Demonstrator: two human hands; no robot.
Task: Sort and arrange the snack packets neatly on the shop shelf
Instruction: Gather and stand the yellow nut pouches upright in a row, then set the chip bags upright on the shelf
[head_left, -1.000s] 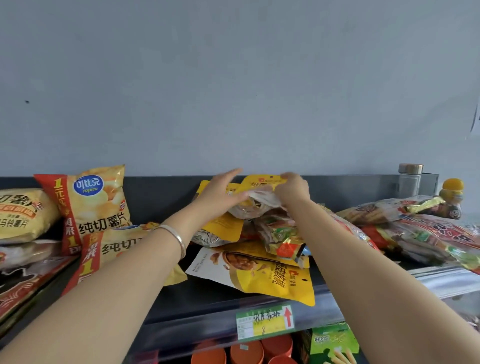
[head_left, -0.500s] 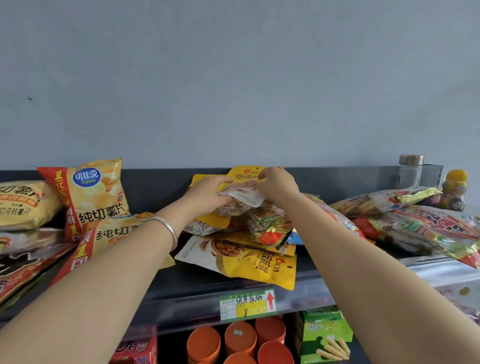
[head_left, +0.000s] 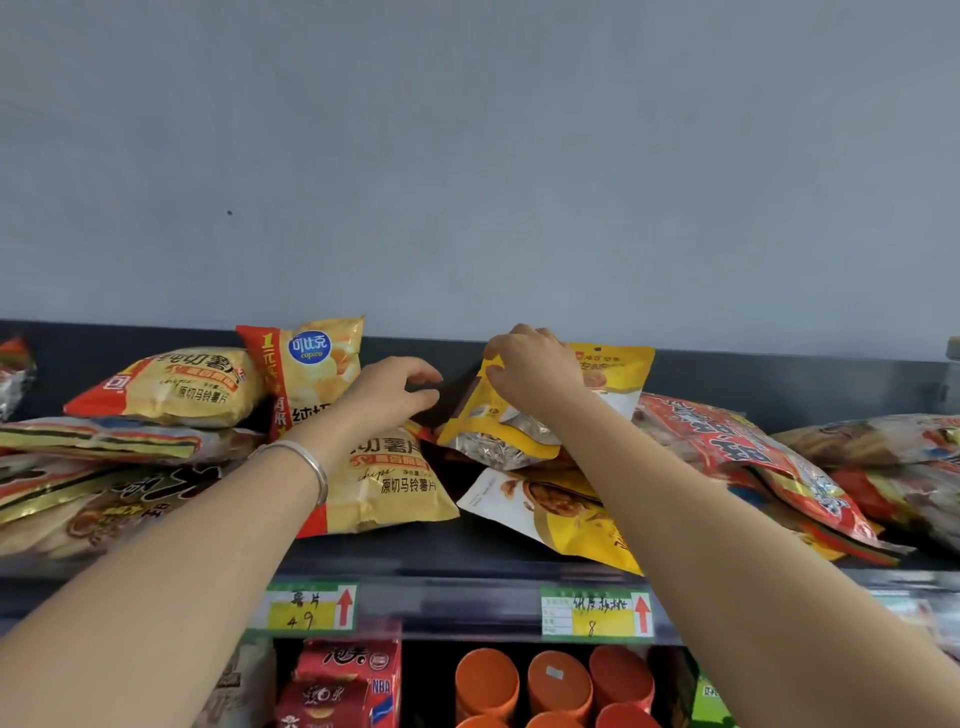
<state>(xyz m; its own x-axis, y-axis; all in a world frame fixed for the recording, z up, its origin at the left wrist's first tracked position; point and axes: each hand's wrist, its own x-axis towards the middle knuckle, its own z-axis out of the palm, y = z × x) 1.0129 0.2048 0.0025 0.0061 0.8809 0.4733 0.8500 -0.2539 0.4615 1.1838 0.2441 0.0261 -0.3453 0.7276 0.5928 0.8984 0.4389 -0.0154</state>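
Right hand (head_left: 535, 374) fingers gripping yellow pouch (head_left: 618, 376) by its top edge, left hand (head_left: 387, 395) fingers loosely curled, empty, over bare shelf (head_left: 415, 545) gap, copico bag (head_left: 311, 364) just left, price tag (head_left: 310, 607) reading 49 below.

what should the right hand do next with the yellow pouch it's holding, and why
Probably set the yellow pouch upright against the shelf back, in the dark gap beside the standing chip bag. The right hand grips its top edge and it sits tilted on a flat pouch, while the left hand hovers empty at that gap.
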